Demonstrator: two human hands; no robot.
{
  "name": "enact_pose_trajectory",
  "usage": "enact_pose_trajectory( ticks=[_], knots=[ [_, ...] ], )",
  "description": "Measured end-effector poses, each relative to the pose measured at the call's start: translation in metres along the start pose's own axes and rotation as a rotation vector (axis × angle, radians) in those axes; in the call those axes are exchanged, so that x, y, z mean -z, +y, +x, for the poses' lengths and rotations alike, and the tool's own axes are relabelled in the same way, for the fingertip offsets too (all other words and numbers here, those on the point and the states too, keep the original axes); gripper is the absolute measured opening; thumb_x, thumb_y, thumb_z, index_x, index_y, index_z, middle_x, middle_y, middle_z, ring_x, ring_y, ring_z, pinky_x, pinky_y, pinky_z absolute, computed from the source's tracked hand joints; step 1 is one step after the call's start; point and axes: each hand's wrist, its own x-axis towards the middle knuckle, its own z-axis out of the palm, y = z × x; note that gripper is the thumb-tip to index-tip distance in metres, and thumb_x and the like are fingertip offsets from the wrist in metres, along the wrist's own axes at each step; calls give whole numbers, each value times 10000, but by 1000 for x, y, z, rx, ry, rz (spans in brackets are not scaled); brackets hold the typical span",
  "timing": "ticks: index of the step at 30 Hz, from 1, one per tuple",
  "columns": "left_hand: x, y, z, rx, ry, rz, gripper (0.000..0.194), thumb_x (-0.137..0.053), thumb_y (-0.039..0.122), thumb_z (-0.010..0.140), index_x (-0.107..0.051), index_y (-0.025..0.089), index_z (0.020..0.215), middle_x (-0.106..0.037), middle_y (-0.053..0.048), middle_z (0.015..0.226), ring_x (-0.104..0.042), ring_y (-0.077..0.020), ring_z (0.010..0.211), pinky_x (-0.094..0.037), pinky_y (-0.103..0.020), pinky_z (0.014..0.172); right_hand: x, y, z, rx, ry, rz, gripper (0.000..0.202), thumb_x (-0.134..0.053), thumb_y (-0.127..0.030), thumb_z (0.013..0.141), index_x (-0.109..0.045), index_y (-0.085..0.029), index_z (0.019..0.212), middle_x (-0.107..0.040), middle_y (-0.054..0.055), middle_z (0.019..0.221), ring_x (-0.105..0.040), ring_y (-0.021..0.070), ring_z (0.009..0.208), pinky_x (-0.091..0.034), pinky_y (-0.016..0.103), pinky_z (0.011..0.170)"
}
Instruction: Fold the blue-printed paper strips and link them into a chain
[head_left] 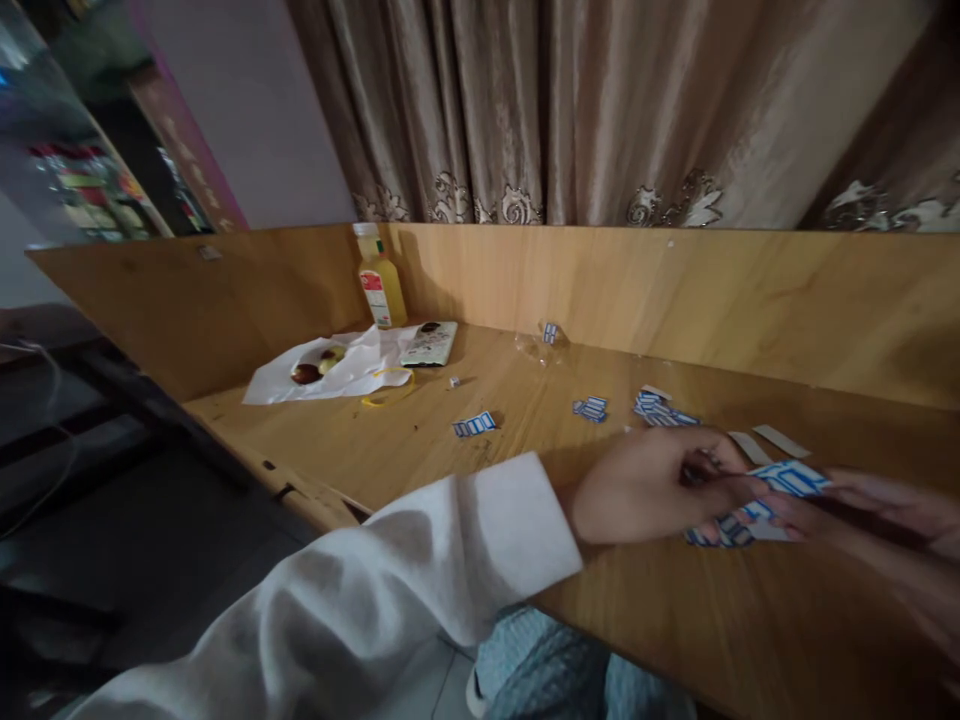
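nearly closed, the left hand (pixel 660 485) pinches one end of some small blue-and-white cards (pixel 791 478), while the right hand (pixel 885 510) has its fingers nearly closed at the other end; blur hides exactly how each fingertip sits. the work in hand looks like fine two-handed handling of these thin pieces, which seems to call for light, steady fingertips so they don't bend or slip.

just under the grip, a loose pile (pixel 720 535) of similar cards lies on the counter (pixel 795 610). just beyond the grip are two pale strips (pixel 780 440), with a bigger heap (pixel 664 408) beside them. farther off to the left of the grip lie a small cluster (pixel 592 408) and a short row (pixel 475 425) of cards, and well past those stands a bottle (pixel 382 290).
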Motion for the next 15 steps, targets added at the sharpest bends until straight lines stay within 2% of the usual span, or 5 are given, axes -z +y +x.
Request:
enact_pose_trajectory(
  ticks=[3,6,8,11,15],
  knots=[
    [10,9,-2,-53,126,283,363,-512,432,836,-531,174,1091,-613,-18,800,-552,-84,658,-426,-203,583,10,1,5,-105,-71,93,300,-773,-417,499,-722,-290,767,-721,23,830,-665,223,790,-550,230,669],
    [18,13,-2,-92,169,577,272,-448,385,875,-603,168,923,-615,-17,776,-534,-91,654,-391,-222,588,22,0,11,-135,-45,47,317,-770,-427,492,-713,-254,752,-711,31,802,-652,220,764,-539,239,626],
    [21,11,-1,-110,126,698,279,-474,396,858,-619,158,840,-611,-21,755,-532,-107,661,-379,-233,587,26,-3,13,-153,-86,-12,312,-780,-409,472,-708,-241,725,-702,29,742,-645,215,714,-526,242,579],
    [22,3,-1,-171,-11,802,289,-587,427,775,-619,142,811,-605,-38,807,-541,-144,754,-402,-255,650,26,-7,13,-139,-104,-35,290,-765,-406,509,-699,-242,738,-693,16,718,-633,193,679,-507,230,549],
    [22,-6,0,-217,-79,837,173,-617,298,760,-619,137,823,-590,-54,907,-531,-164,862,-414,-284,762,19,-15,7,-70,-76,-29,298,-755,-401,523,-692,-235,761,-688,17,736,-640,202,717,-521,253,607]
  ],
)
